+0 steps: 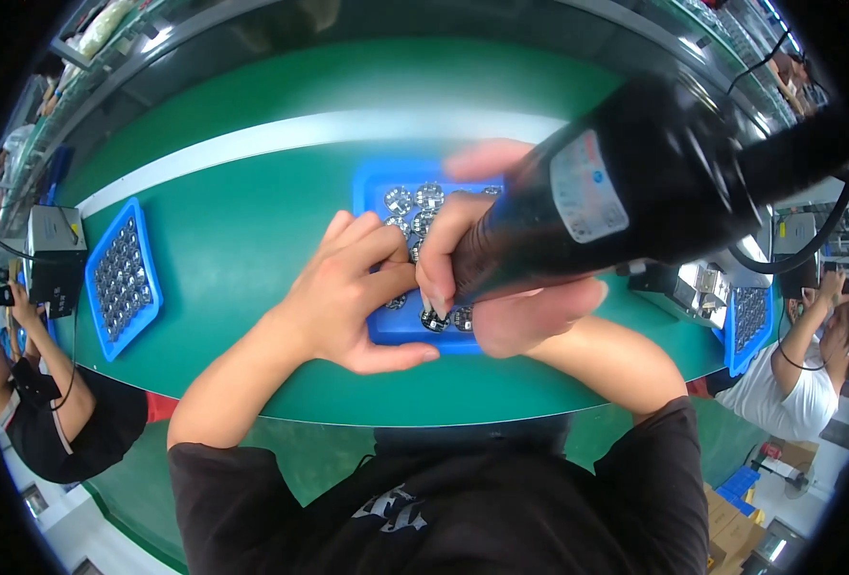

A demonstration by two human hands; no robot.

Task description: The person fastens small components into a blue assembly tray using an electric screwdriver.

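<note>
In front of me a blue tray (383, 331) holds several small round metallic parts (429, 196). My right hand (530, 311) is wrapped round a black electric screwdriver (511, 230) with a white label on its body. Its narrow lower end points down at the tray, over a round part (434, 320) near the front. My left hand (348, 287) lies at the tray's left side. One finger reaches in to the parts beside the screwdriver, the other fingers are bent, and the thumb stretches apart along the front. Nothing shows gripped in it; the screwdriver and right hand hide much of the tray.
Another blue tray (156, 287) of similar parts stands at the left, beside a metal box (56, 235). On the right are a box-like device (698, 287) and a third blue tray (731, 359). A cable (808, 259) hangs there. Co-workers sit at both sides.
</note>
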